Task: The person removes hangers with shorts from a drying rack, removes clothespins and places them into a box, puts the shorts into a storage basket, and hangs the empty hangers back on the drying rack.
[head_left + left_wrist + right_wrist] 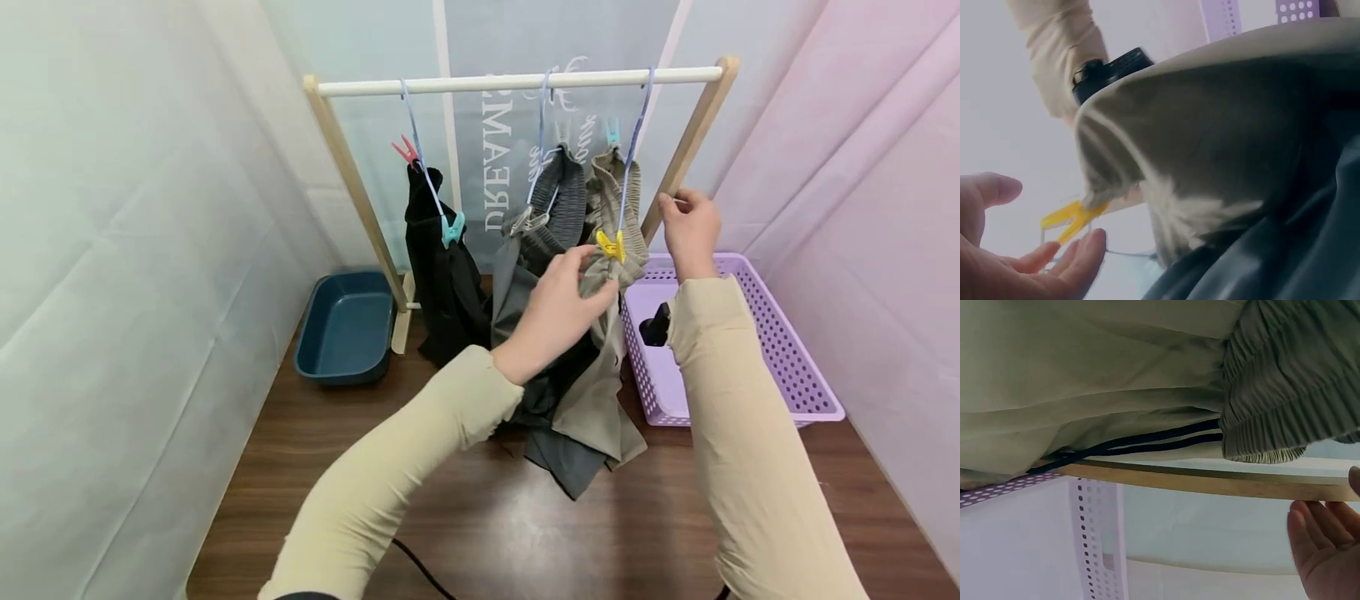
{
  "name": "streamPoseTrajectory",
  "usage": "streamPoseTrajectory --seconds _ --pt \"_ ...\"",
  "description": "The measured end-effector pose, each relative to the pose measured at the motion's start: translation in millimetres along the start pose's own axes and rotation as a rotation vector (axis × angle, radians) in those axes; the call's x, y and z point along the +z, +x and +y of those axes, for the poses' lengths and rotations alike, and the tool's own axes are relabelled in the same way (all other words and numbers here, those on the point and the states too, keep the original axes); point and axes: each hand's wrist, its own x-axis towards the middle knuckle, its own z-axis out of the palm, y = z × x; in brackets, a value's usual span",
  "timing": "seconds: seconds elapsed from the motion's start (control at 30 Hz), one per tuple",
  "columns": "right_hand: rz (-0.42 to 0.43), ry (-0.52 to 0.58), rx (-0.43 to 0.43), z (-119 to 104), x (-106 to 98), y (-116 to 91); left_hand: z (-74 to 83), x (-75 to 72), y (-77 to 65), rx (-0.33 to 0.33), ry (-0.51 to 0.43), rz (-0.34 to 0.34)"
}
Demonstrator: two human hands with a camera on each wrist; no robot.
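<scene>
My left hand (pixel 557 302) is at the beige trousers (pixel 592 400), its thumb and fingers spread apart beside a yellow clip (pixel 612 247). In the left wrist view the fingertips are right at that yellow clip (pixel 1072 219), which bites the cloth. The trousers hang by their gathered waistband from a blue hanger (pixel 636 142). My right hand (pixel 692 232) holds the right wooden post (pixel 693 125) of the rack; in the right wrist view its thumb lies over the post (pixel 1210 482) and the fingers are below it. Grey trousers (pixel 510 287) hang just left of the beige pair.
Black trousers (pixel 442 275) hang on the left of the rack's white rail (pixel 480 84), with a red clip (pixel 406 150) and a teal clip (pixel 452 229). A dark blue basin (pixel 307 358) stands at left, a purple basket (pixel 795 358) at right. Curtains surround the brown table (pixel 480 533).
</scene>
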Motion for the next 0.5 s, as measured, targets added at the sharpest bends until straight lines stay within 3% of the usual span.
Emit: streamPoseTrajectory --seconds 0.23,0.5 --pt "-0.086 -0.023 -0.065 0 -2 9 0.9 28.5 11.6 -0.059 0.094 0.028" --pt "-0.132 0.058 -0.125 8 0 13 -8.2 31.6 16.4 -0.102 0.075 0.038"
